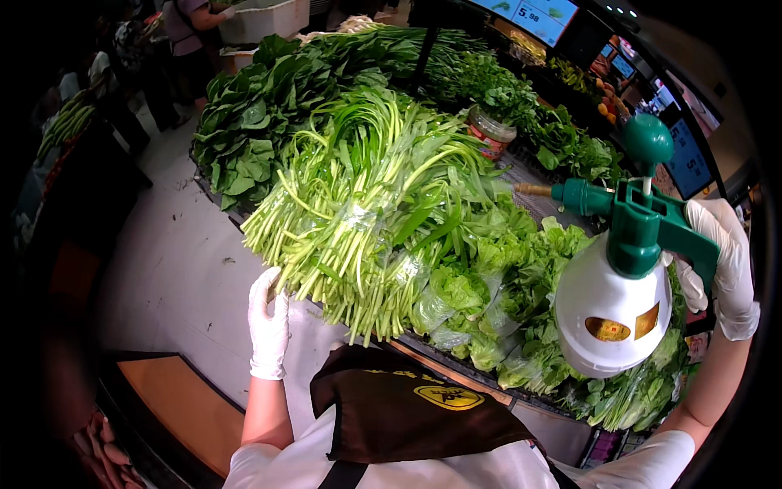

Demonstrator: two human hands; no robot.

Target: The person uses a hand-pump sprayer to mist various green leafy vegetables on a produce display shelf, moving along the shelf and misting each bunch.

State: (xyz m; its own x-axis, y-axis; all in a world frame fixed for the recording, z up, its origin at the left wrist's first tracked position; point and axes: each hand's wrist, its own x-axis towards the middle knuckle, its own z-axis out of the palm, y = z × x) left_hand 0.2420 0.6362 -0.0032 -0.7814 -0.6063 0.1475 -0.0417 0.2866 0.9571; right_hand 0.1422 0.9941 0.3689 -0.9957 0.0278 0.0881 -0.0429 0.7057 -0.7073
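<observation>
In my right hand (pixel 725 257), white-gloved, is a pump spray bottle (pixel 612 314) with a white body and green head, gripped by its handle. Its brass nozzle (pixel 533 189) points left over the greens, and a faint mist shows near the tip. My left hand (pixel 269 326), also gloved, is raised at the cut stem ends of a large pile of water spinach (pixel 358 204). The left fingers are slightly bent and apart, with nothing plainly held; whether they touch the stems I cannot tell. Clear wrapping shines on some bunches.
Lettuce (pixel 460 297) lies right of the pile, dark leafy greens (pixel 269 114) behind it. A jar with a red label (pixel 490 133) stands among the vegetables. Screens (pixel 533 18) hang above. A person (pixel 191 41) stands beside a white tub (pixel 265 20) at the far left.
</observation>
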